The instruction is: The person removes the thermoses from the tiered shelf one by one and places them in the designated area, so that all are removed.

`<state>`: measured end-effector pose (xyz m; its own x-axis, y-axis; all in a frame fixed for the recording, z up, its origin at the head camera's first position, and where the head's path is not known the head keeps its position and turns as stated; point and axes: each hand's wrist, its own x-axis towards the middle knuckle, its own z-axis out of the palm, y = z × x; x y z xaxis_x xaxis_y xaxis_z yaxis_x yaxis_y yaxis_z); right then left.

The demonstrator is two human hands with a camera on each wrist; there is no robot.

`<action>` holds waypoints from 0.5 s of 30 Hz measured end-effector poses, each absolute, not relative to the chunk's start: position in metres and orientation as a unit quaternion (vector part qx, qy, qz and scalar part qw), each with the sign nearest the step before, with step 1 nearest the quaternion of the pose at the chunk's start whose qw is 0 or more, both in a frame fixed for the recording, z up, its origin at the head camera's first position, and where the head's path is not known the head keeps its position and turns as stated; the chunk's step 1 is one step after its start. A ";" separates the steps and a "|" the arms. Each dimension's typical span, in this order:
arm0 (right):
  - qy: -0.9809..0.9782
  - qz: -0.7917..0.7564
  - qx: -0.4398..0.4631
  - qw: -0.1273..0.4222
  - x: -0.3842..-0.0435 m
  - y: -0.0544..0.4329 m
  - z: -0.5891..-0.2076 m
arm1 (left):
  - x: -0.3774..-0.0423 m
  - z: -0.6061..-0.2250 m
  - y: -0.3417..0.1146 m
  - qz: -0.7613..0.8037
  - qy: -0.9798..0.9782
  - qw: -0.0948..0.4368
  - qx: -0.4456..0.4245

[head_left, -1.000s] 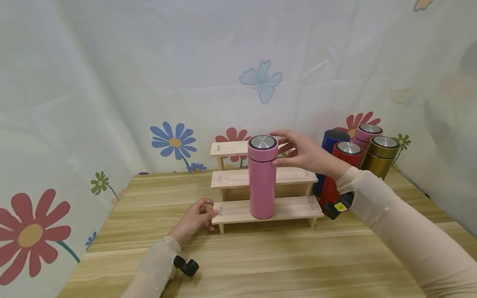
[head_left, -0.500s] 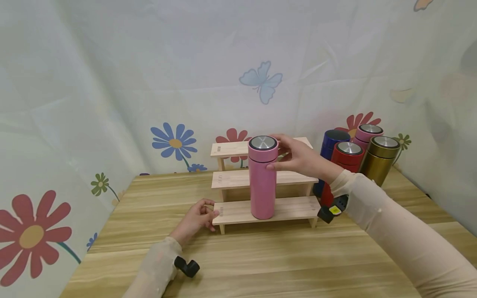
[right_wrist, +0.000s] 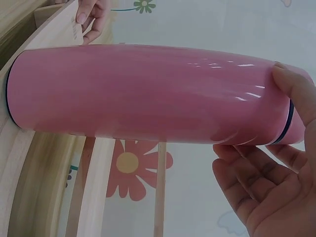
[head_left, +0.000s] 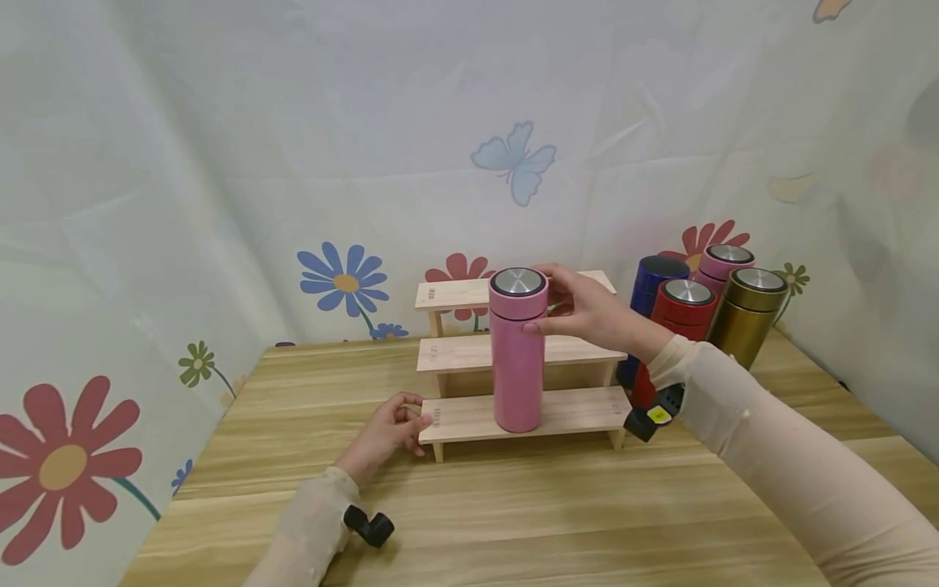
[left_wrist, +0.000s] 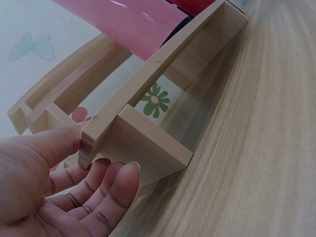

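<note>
A pink thermos (head_left: 517, 367) with a steel-topped lid stands upright on the lowest step of a three-step wooden stand (head_left: 455, 416). My right hand (head_left: 587, 311) grips it near the top, thumb on the near side just below the lid seam. In the right wrist view that thumb and the curled fingers (right_wrist: 256, 182) lie on opposite sides of the bottle. My left hand (head_left: 385, 436) pinches the left end of the lowest step. The left wrist view has its thumb (left_wrist: 54, 143) on top of the board and the fingers curled beneath.
Right of the stand, a blue thermos (head_left: 645, 285), a red thermos (head_left: 682, 306), another pink thermos (head_left: 722, 265) and a gold thermos (head_left: 748, 314) stand close together on the wooden table (head_left: 513, 522). A flower-printed cloth (head_left: 367, 122) hangs behind.
My right hand has moved slightly left, closing its fingers and thumb further round the pink thermos. The left hand, thermos and stand have stayed nearly in place.
</note>
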<state>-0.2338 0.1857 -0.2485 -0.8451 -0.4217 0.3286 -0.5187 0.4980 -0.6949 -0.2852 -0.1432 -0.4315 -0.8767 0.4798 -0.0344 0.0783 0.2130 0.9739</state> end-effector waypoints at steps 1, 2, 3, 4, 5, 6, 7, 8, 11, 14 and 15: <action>-0.863 0.423 0.271 0.058 -0.234 0.186 -0.249 | -0.285 -0.431 -0.143 0.599 0.762 0.167 0.181; -0.863 0.424 0.270 0.059 -0.234 0.186 -0.249 | -0.285 -0.431 -0.143 0.599 0.762 0.167 0.181; -0.862 0.425 0.269 0.061 -0.234 0.186 -0.249 | -0.285 -0.431 -0.143 0.599 0.762 0.168 0.180; -0.862 0.427 0.268 0.063 -0.233 0.186 -0.250 | -0.285 -0.431 -0.143 0.599 0.762 0.168 0.180; -0.861 0.428 0.265 0.065 -0.233 0.186 -0.250 | -0.285 -0.431 -0.143 0.599 0.762 0.168 0.180; -0.861 0.430 0.263 0.067 -0.233 0.186 -0.251 | -0.285 -0.432 -0.143 0.600 0.761 0.168 0.181; -0.861 0.432 0.260 0.070 -0.232 0.186 -0.251 | -0.285 -0.432 -0.143 0.601 0.760 0.169 0.181; -0.861 0.432 0.259 0.072 -0.232 0.186 -0.252 | -0.285 -0.432 -0.143 0.602 0.759 0.169 0.183; -0.861 0.434 0.255 0.077 -0.231 0.186 -0.253 | -0.286 -0.432 -0.143 0.604 0.757 0.170 0.182; -0.860 0.435 0.255 0.079 -0.231 0.186 -0.253 | -0.286 -0.432 -0.144 0.606 0.755 0.170 0.187; -0.860 0.437 0.253 0.080 -0.230 0.187 -0.253 | -0.286 -0.432 -0.144 0.606 0.754 0.169 0.189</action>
